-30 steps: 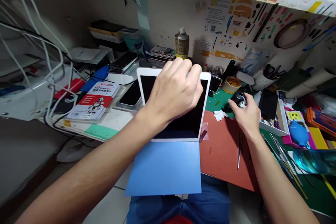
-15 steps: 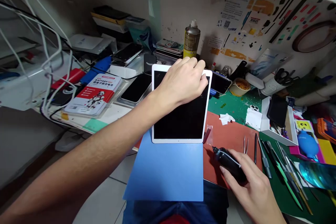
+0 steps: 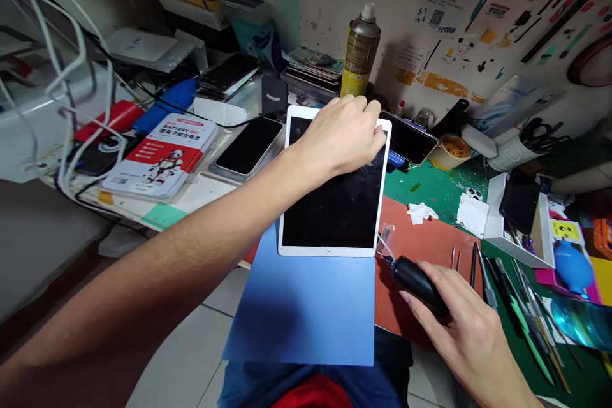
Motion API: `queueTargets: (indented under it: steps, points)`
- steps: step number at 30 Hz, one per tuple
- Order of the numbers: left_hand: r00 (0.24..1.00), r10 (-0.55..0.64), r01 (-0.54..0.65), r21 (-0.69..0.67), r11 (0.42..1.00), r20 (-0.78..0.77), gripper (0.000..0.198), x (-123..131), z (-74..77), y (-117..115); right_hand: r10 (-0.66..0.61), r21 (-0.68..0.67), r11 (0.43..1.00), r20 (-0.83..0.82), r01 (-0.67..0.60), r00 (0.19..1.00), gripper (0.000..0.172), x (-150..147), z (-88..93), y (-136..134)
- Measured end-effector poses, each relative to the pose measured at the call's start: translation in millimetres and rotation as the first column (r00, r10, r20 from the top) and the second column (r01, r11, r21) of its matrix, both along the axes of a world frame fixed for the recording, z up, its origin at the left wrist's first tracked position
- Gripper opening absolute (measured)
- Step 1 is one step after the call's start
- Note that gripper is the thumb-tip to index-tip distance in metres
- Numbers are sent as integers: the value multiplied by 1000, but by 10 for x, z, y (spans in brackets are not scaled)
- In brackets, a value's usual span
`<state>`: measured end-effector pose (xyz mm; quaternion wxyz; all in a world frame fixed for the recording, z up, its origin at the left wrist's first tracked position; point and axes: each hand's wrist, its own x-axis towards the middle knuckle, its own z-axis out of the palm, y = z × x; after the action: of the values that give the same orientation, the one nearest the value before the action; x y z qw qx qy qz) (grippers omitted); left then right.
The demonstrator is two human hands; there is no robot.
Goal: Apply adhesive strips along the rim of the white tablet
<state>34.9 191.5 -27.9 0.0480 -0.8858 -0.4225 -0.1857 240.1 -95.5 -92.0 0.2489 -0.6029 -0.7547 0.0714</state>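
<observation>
A white-framed tablet (image 3: 329,210) with a dark screen stands tilted over a blue sheet (image 3: 306,312). My left hand (image 3: 342,134) reaches across its front, fingers closed over the top edge; the fingertips behind it are hidden. In my right hand (image 3: 463,325) is a black bottle (image 3: 418,284) with a thin pointed nozzle, lying sideways between thumb and fingers. The nozzle points left, close to the tablet's lower right corner; whether it touches cannot be made out. A thin pale strand shows beside the tip. Under the bottle lies a reddish-brown mat (image 3: 425,242).
A spray can (image 3: 361,54) stands behind the tablet. Tweezers, picks and other slim tools (image 3: 521,319) lie at the right, near a white box (image 3: 497,236). Phones and a battery package (image 3: 162,156) are at the left, with white cables (image 3: 67,95) hanging beside them.
The bottle has turned in my right hand, and its nozzle is now nearer the tablet's lower right corner. My left hand keeps its grip on the top edge. The view has shifted slightly.
</observation>
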Motion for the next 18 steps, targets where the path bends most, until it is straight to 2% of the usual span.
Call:
queueTargets:
  steps: [7, 18]
  points:
    - [1000, 9, -11, -149, 989, -17, 46, 8, 24, 18, 32, -51, 998, 33, -30, 999, 36, 8, 62, 41]
    - [999, 33, -37, -183, 982, -25, 46, 28, 4, 31, 33, -43, 999, 54, -31, 998, 31, -5, 101, 54]
